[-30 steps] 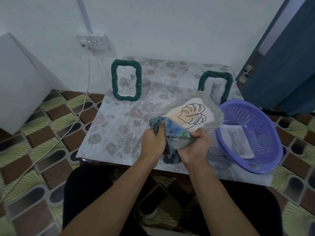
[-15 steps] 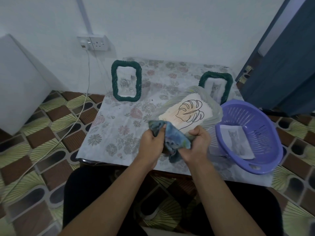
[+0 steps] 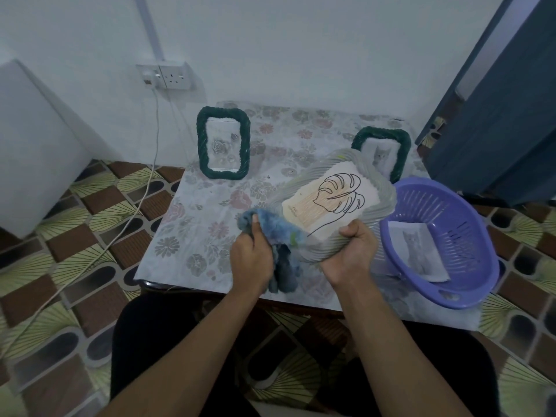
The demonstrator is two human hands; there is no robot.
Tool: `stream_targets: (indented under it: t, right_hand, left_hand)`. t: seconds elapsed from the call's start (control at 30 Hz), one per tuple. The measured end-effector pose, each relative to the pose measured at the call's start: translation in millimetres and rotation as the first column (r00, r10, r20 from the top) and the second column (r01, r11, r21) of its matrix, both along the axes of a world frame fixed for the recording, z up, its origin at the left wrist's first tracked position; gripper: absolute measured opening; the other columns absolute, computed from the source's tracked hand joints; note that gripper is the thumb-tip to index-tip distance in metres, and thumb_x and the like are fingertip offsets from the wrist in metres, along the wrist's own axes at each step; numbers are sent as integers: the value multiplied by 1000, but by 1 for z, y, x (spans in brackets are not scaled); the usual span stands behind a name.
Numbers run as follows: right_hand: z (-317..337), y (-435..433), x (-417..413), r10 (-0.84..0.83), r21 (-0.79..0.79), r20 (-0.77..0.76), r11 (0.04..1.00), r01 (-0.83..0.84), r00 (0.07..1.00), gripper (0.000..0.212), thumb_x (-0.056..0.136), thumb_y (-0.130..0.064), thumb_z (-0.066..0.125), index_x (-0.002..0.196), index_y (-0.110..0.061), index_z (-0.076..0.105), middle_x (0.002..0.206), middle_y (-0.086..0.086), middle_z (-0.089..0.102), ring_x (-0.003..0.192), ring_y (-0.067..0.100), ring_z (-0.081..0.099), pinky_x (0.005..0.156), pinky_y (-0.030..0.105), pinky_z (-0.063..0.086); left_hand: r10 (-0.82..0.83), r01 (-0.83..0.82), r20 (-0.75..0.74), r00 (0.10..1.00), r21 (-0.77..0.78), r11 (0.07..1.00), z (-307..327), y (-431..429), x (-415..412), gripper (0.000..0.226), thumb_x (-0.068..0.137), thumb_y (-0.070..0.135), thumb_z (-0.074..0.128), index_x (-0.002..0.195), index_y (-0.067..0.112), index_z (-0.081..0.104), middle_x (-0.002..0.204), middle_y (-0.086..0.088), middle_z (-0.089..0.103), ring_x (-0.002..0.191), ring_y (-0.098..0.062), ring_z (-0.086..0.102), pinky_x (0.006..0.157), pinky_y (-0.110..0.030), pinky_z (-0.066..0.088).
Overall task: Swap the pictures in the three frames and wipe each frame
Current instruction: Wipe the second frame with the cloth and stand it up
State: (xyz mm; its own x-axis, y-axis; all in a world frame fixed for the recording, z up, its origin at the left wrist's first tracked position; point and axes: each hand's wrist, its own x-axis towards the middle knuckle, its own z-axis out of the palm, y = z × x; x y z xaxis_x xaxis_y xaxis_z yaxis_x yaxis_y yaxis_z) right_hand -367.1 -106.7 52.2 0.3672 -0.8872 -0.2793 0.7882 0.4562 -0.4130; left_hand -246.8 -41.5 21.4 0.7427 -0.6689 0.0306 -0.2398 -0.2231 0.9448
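Note:
My right hand (image 3: pixel 350 254) grips the near edge of a pale grey rope frame (image 3: pixel 379 191) holding a leaf line drawing (image 3: pixel 334 200), tilted above the table. My left hand (image 3: pixel 251 257) grips a blue cloth (image 3: pixel 276 233) pressed against the frame's near left corner. A dark green frame (image 3: pixel 223 147) with a rose picture stands upright at the back left. A second green frame (image 3: pixel 381 152) with a cat picture stands behind the grey frame, partly hidden.
A purple plastic basket (image 3: pixel 469 266) sits at the table's right edge with a loose cat picture (image 3: pixel 416 251) inside. The floral tablecloth (image 3: pixel 192 236) covers a small table. A wall socket (image 3: pixel 168 75) with a white cable hangs at left. A blue door (image 3: pixel 496 115) stands at right.
My left hand has slid the blue cloth leftward along the frame's near edge. The grey frame has tilted so more of the leaf drawing shows. My right hand keeps its grip.

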Motion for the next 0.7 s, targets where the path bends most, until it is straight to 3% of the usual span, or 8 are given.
stream_targets:
  t: [0.1,0.2,0.27,0.37,0.43,0.5,0.6,0.7]
  right_hand:
    - [6,-3,-5,-55,-19,-22,998,54,998,40,57,-8,40,70,-15,77,93,4,72,91,26,67,98,42,49]
    - [12,-1,-8,-68,-21,-35,998,67,997,43,59,-7,37,68,-16,78,89,1,74,84,23,71,86,36,56]
    - [13,-1,-9,-66,-29,-36,997,65,997,43,59,-7,37,68,-16,78,88,0,74,82,22,71,82,35,58]
    - [10,-1,-5,-58,-51,-4,997,57,998,35,51,-10,52,72,-15,79,93,1,74,91,24,68,89,38,56]
    - [8,0,0,-44,-86,18,995,45,999,50,32,-15,69,81,-13,79,103,5,72,99,27,67,98,42,51]
    - [5,1,4,0,-90,33,996,3,999,51,32,-15,69,82,-10,79,102,9,72,96,28,68,97,43,53]
    - [5,6,5,48,-89,49,995,-44,998,44,39,-13,62,79,-10,79,99,9,73,89,27,71,90,42,56]
    - [1,6,4,53,-100,81,994,-45,995,66,21,-13,77,87,-11,79,107,8,72,99,28,69,102,44,48]
  left_hand:
    - [41,-42,-150,988,-8,999,-2,2,19,54,103,48,30,71,17,60,72,-2,63,69,-12,59,64,-30,45]
    - [-95,72,-288,953,-91,993,-2,2,34,62,93,61,29,106,14,66,96,-1,68,93,-14,64,79,-24,50]
    - [-210,142,-408,888,-189,972,3,1,37,62,90,61,30,113,15,64,104,-1,69,100,-12,66,78,-17,51]
    - [-371,315,-340,864,-210,926,3,1,37,45,93,61,34,113,29,60,112,4,66,106,-8,64,87,-20,49]
    - [-487,444,-281,827,-204,872,3,2,31,40,90,48,50,119,20,57,113,1,66,106,-12,65,86,-20,51]
    - [-555,519,-210,805,-203,830,-2,-1,27,47,90,34,66,126,7,53,114,-3,67,108,-14,65,88,-23,52]
    - [-433,407,-147,889,-176,896,0,-7,22,49,83,38,71,120,8,59,107,-1,71,102,-11,67,90,-28,54]
    - [-278,261,-97,956,-156,953,7,-11,18,23,92,38,66,87,15,68,82,3,71,78,-3,68,74,-25,56]
